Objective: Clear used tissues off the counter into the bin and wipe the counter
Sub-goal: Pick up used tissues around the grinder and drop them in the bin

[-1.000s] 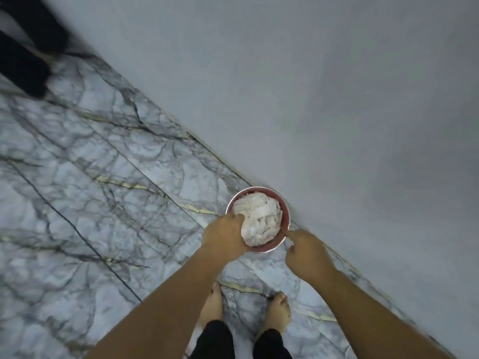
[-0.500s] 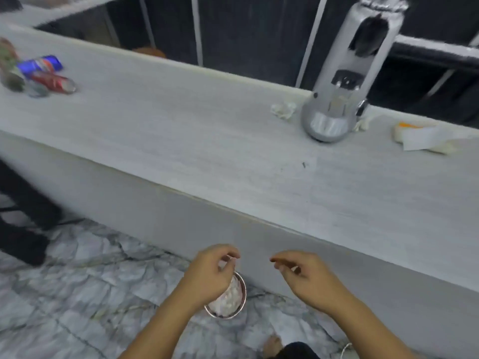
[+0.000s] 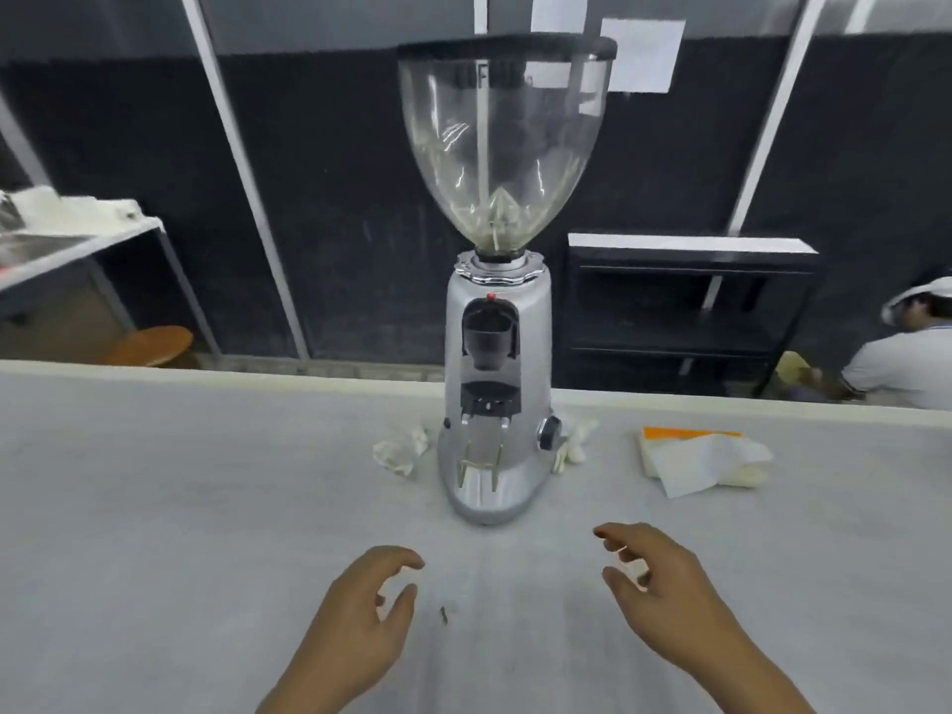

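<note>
A crumpled white tissue [image 3: 401, 450] lies on the pale counter [image 3: 180, 481] just left of the silver coffee grinder [image 3: 492, 399]. Another crumpled tissue [image 3: 576, 443] sits against the grinder's right side. Further right lies a white cloth or napkin pile with an orange edge [image 3: 700, 458]. My left hand [image 3: 368, 618] hovers over the near counter with fingers curled apart and nothing in it. My right hand [image 3: 654, 584] is likewise open and empty, in front of and right of the grinder. The bin is out of view.
A small dark speck [image 3: 444, 614] lies on the counter between my hands. Behind the counter are a black shelf unit [image 3: 685, 311], a steel table [image 3: 67, 244] at left, a wooden stool [image 3: 154, 345], and a person in white [image 3: 912, 347] at far right.
My view has swung up from the floor bin full of tissues to the counter top. Both hands left the bin and rose over the counter, empty.
</note>
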The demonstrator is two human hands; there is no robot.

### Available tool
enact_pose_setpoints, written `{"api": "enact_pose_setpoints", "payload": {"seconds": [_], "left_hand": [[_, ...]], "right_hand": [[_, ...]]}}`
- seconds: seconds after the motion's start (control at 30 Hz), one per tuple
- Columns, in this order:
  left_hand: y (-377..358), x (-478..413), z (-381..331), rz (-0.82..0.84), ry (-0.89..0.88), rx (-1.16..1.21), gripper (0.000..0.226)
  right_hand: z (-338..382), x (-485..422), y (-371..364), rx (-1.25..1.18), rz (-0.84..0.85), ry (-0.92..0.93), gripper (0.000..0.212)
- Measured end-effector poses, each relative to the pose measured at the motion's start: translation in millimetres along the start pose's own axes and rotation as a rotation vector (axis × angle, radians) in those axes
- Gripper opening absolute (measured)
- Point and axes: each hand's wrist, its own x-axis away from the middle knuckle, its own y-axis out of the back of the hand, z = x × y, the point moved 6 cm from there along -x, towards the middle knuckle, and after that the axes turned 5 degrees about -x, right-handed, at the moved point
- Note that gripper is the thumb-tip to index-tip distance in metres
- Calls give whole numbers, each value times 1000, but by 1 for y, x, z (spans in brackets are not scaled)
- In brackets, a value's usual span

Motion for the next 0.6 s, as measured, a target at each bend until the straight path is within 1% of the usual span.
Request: {"api": "enact_pose_setpoints", "payload": {"seconds": [0.07, 0.17, 0.27, 0.33, 0.4, 0.5, 0.53, 0.6], "left_hand": [[-5, -36, 11, -45, 8, -43, 26], [-7, -88, 27, -91, 21, -121, 43], [-13, -140, 43, -53, 17, -210, 63], [-21, -172, 53, -19, 41, -292, 74], [-30, -200, 59, 28, 28, -371, 74], [-52, -233, 83, 132, -25, -406, 64], [-57, -239, 91, 146, -19, -388, 61], [-60, -243, 98, 97, -13, -333, 53]], "right_hand": [[-15, -40, 2, 80, 26, 3, 49], [-31, -98, -3, 205, 54, -2, 71], [-38, -153, -13, 334, 63, -29, 94], [-46, -188, -23, 453, 82, -21, 99], [-52, -211, -34, 550, 114, 27, 94], [-63, -231, -52, 596, 153, 107, 72], [-66, -232, -56, 611, 152, 131, 64], [-73, -232, -57, 634, 86, 169, 49]]}}
